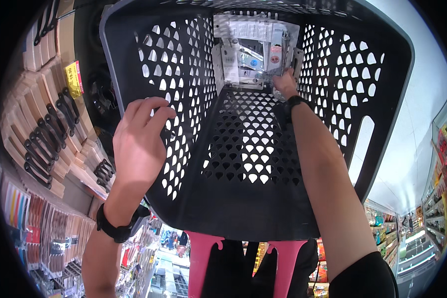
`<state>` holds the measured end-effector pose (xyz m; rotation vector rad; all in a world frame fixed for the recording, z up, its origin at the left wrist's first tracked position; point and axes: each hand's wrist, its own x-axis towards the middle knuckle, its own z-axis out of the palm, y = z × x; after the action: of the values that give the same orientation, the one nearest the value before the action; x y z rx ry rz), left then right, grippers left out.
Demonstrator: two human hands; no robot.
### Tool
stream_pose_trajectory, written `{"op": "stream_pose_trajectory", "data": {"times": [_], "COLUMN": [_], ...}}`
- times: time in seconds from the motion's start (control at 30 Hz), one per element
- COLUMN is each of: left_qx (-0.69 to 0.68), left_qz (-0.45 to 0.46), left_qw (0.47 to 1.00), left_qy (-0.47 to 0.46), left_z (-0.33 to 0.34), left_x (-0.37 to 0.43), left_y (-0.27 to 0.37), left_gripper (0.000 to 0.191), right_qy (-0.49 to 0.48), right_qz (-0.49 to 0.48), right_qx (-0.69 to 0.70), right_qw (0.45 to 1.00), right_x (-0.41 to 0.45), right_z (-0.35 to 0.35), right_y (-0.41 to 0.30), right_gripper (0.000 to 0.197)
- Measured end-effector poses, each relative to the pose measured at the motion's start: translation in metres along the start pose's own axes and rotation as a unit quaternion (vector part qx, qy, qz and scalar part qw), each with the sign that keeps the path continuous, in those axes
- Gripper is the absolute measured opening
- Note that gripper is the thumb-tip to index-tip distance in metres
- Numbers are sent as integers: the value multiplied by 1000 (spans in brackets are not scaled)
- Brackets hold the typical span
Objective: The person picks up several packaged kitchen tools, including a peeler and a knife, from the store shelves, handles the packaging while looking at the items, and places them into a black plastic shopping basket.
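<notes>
Before me is a deep black plastic shopping basket point(229, 205) with perforated walls. Several flat packages point(255, 33) with clear and white packaging are gathered at its far end. My right hand point(286, 83) reaches deep inside, at the lower right of these packages. A round, clear item point(278, 94) shows just below its fingers; whether the hand grips anything cannot be made out. My left hand point(143, 136) hovers by the basket's left wall, its fingers bent and apart, with nothing visible in it. A small dark item point(168, 133) beside that hand is unclear.
Black-handled knives point(46, 138) in wood-coloured packaging line a shelf on the left, with a yellow price tag point(73, 79) above. Below hang packaged goods point(54, 231). Two pink plastic bars point(202, 264) extend from the basket's near edge. More stocked shelves point(441, 175) stand right.
</notes>
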<state>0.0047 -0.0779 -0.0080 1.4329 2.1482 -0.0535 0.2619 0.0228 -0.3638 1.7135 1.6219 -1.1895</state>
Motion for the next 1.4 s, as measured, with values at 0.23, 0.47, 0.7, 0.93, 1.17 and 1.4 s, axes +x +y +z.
{"op": "stream_pose_trajectory", "data": {"times": [0.23, 0.47, 0.7, 0.93, 1.17, 1.4], "left_qx": [-4, 7, 13, 7, -21, -7], "left_qz": [-11, 29, 42, 45, 24, 35], "left_qw": [999, 999, 998, 998, 999, 999], "left_qy": [-45, -44, -33, -36, -42, -13], "left_z": [-6, -12, -14, -14, -14, -13], "left_x": [11, 21, 24, 26, 23, 12], "left_y": [5, 4, 5, 8, 8, 0], "left_gripper": [38, 35, 34, 33, 33, 27], "right_qy": [-130, -48, -177, -168, -273, -221], "right_qz": [-256, -240, -240, -272, 25, -12], "right_qx": [-112, -260, -112, 165, 549, 469], "right_qw": [951, 934, 948, 933, 790, 855], "right_x": [-11, 22, -26, -15, -20, -40], "right_z": [52, 54, 73, 76, 10, 7], "right_y": [-60, -79, -69, -97, -79, -51], "right_gripper": [47, 53, 42, 70, 63, 26]}}
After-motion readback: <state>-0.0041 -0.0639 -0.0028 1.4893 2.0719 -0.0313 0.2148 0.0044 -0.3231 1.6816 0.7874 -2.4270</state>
